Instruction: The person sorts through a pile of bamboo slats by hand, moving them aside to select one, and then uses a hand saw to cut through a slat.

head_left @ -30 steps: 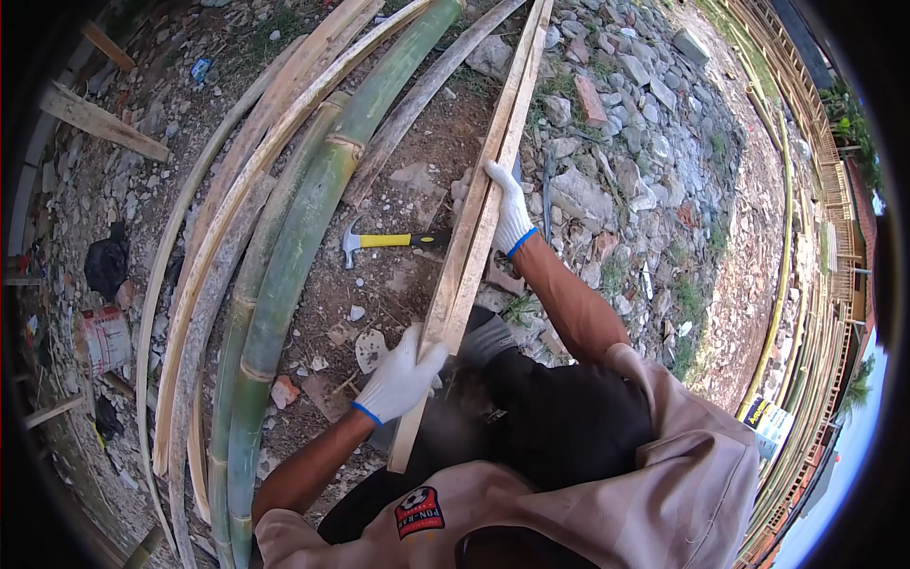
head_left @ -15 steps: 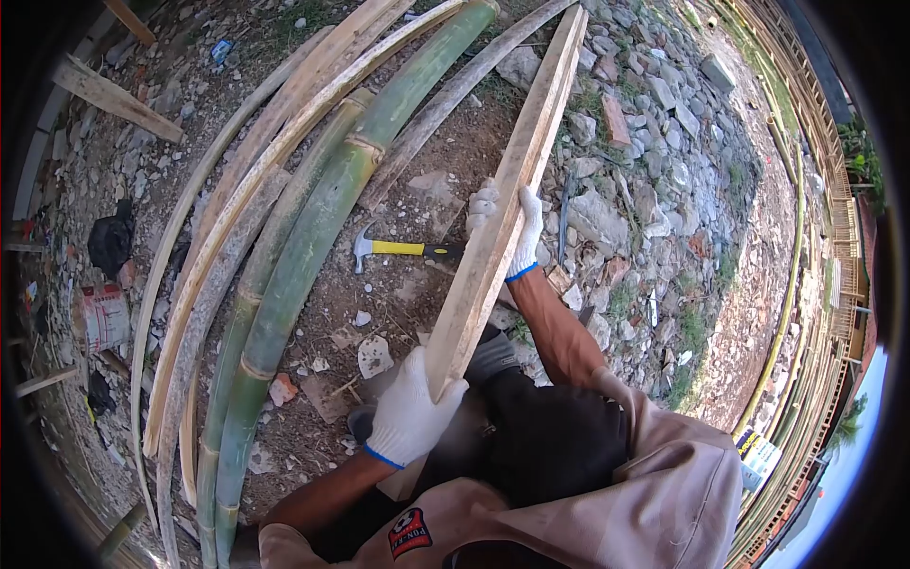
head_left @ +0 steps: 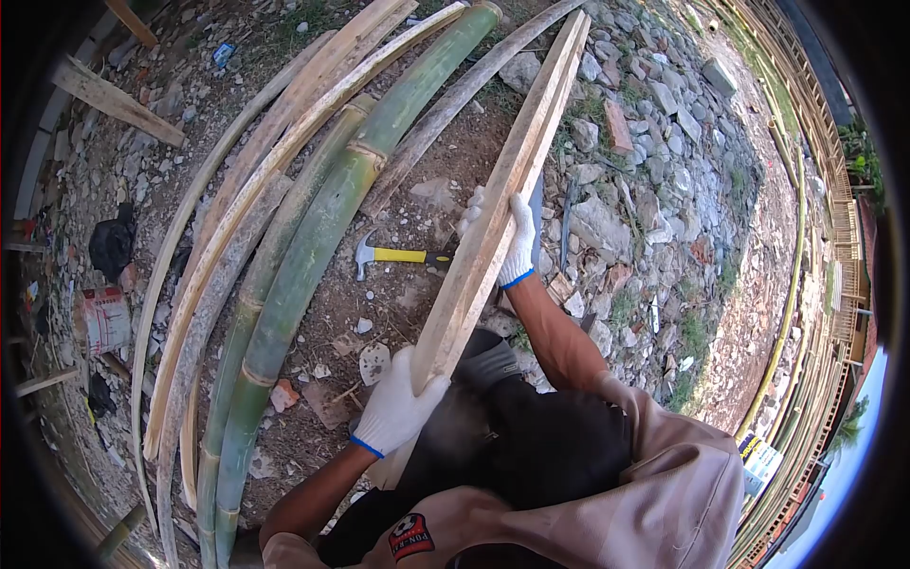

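lengthwise together, wooden battens [head_left: 498, 201] slant through two grips

the left hand [head_left: 403, 403], in a white knit glove with a blue hem, is clamped around the near part of the battens. farther up, the right hand [head_left: 518, 242], gloved alike, is wrapped around them from the right side, with fingertips [head_left: 471, 209] showing past the left edge. the battens slope from close to the person's lap toward the far side, a little right of the middle (their undersides are hidden from view).

just left of the right hand's fingertips, a claw hammer [head_left: 406, 255] lies on the dirt [head_left: 408, 308], its yellow and black handle pointing toward the battens and its steel head toward the left. a pale flat stone [head_left: 374, 362] sits just beyond the left hand. farther left, thick green bamboo poles [head_left: 322, 213] run side by side from near to far, with long strips of split wood [head_left: 332, 71] lying left of them. a weathered grey plank [head_left: 406, 159] rests between the bamboo and the battens. on the right, rubble [head_left: 645, 180] spreads out, a reddish brick [head_left: 617, 128] among it. at the near side are a pale shirt [head_left: 664, 465] and dark trousers [head_left: 531, 446].
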The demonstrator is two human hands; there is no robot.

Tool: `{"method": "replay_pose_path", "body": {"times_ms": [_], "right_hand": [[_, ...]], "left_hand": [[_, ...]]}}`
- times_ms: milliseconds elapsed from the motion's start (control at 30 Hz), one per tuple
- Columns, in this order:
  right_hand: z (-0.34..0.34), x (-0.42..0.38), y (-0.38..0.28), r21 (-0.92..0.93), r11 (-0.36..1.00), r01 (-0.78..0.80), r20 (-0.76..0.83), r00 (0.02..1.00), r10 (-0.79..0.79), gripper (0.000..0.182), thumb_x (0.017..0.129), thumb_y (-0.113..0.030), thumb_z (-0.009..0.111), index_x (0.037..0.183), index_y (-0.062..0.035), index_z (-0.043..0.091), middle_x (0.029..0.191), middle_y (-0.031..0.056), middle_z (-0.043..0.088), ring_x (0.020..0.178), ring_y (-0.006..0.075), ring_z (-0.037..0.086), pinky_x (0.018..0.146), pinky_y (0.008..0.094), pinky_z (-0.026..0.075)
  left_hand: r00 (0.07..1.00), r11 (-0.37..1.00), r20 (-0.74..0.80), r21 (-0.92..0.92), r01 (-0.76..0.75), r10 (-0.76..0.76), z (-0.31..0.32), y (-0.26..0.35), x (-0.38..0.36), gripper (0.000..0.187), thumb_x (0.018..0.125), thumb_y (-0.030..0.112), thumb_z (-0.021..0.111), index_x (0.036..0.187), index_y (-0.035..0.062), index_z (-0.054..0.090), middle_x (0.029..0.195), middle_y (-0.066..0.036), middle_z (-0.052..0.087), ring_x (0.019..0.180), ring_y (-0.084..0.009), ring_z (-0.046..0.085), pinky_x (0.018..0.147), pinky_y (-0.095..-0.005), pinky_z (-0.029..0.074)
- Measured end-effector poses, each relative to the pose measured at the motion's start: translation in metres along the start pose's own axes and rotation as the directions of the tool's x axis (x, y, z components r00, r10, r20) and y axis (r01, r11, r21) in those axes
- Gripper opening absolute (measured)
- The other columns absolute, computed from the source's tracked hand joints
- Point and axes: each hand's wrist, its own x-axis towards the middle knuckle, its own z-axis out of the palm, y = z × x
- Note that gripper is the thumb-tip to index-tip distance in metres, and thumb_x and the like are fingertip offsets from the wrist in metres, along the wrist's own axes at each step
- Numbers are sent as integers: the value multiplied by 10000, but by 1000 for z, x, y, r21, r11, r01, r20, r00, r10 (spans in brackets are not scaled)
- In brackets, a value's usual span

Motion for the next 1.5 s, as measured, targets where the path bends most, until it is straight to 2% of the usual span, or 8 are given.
{"method": "replay_pose_path", "body": {"times_ms": [67, 300, 467, 667, 1033, 1100, 1267, 1500], "right_hand": [[0, -2, 1, -78, 997, 21, -57, 998, -26, 656, 958, -526, 665, 1330, -2, 534, 1101, 123, 625, 971, 272, 653, 839, 458, 593], [-2, -7, -3, -123, 990, -71, -35, 997, 67, 684, 969, -562, 650, 1339, 2, 539, 1146, 126, 641, 1011, 285, 662, 890, 454, 585], [-3, -4, 1, -295, 955, -23, -306, 949, -72, 669, 952, -620, 669, 1320, -64, 612, 1115, 150, 696, 997, 318, 686, 877, 495, 592], [-5, -8, -2, -327, 942, -78, -388, 920, -58, 696, 922, -671, 686, 1322, -104, 634, 1133, 124, 699, 1007, 315, 686, 890, 518, 584], [-11, -4, 0, -360, 933, -28, -339, 935, -103, 729, 930, -642, 692, 1440, -142, 545, 1199, 108, 655, 1051, 302, 657, 911, 486, 580], [-15, -3, 1, -384, 922, -39, -321, 942, -94, 762, 940, -644, 675, 1485, -135, 516, 1291, 109, 645, 1146, 311, 636, 990, 489, 548], [-10, -10, 4, -371, 928, -35, -296, 952, -82, 717, 981, -632, 623, 1482, -134, 500, 1300, 73, 626, 1181, 292, 614, 1035, 467, 506], [-8, -10, -2, -380, 924, -47, -348, 933, -96, 634, 980, -624, 634, 1379, -138, 554, 1206, 63, 636, 1090, 258, 632, 934, 430, 545]], "left_hand": [[999, 993, -19, 116, -27, 29, 4, -12, 2, 597, 990, 326, 663, 1425, -24, 449, 1251, -240, 655, 1160, -349, 677, 1002, -448, 516], [1000, 993, -11, 122, -1, 3, 1, -4, 0, 560, 992, 338, 650, 1398, -2, 467, 1239, -257, 653, 1169, -396, 667, 1007, -464, 508], [999, 963, -42, 267, 28, -18, 0, -1, -2, 693, 975, 408, 673, 1459, -8, 402, 1252, -318, 633, 1180, -469, 643, 990, -515, 512], [994, 934, -97, 356, -14, 52, 6, -14, 0, 772, 967, 438, 681, 1489, -26, 351, 1244, -371, 613, 1169, -511, 632, 959, -545, 522], [980, 915, -129, 393, -88, 150, 4, -36, 1, 698, 992, 463, 632, 1432, -30, 405, 1164, -334, 666, 998, -482, 702, 835, -545, 564], [969, 940, -188, 327, -94, 163, -5, -27, -4, 533, 948, 411, 696, 1207, -21, 522, 1160, -285, 634, 1099, -452, 640, 900, -524, 508], [973, 898, -191, 440, -32, 128, -32, -25, -18, 723, 983, 541, 597, 1437, 8, 413, 1294, -269, 620, 1112, -450, 676, 890, -528, 562], [957, 871, -216, 487, -65, 192, -31, -32, -19, 702, 977, 488, 636, 1443, 17, 403, 1244, -256, 652, 974, -447, 715, 789, -518, 583]]}}
